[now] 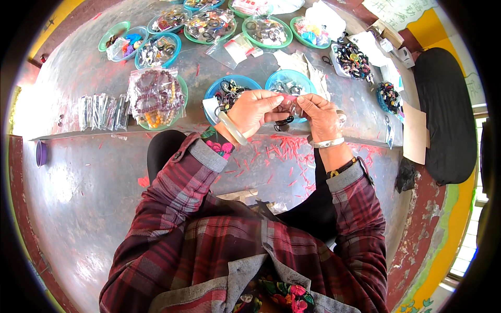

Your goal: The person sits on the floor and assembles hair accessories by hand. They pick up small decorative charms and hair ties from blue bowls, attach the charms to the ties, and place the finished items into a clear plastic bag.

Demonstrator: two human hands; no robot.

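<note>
Both hands are raised in front of me, over the near edge of the grey ledge. My left hand [254, 110] and my right hand [321, 116] pinch what looks like a small clear plastic bag with a reddish top edge [290, 99] between thumbs and fingers. A dark, looped cord like a hair tie [284, 123] shows just below the left fingertips; whether it is in the bag or held apart, I cannot tell. Behind the left hand stands a blue basket [236, 78] of dark hair ties. Another blue basket [286, 72] with small packets is partly covered by my hands.
Several green and blue baskets [290, 44] of small goods stand farther back. Bagged beads [155, 94] lie on a green basket at left, beside packaged strips [103, 111]. A white tray [338, 64] of hair ties is at right, near cardboard [414, 134]. Red scraps [290, 149] litter the lower surface.
</note>
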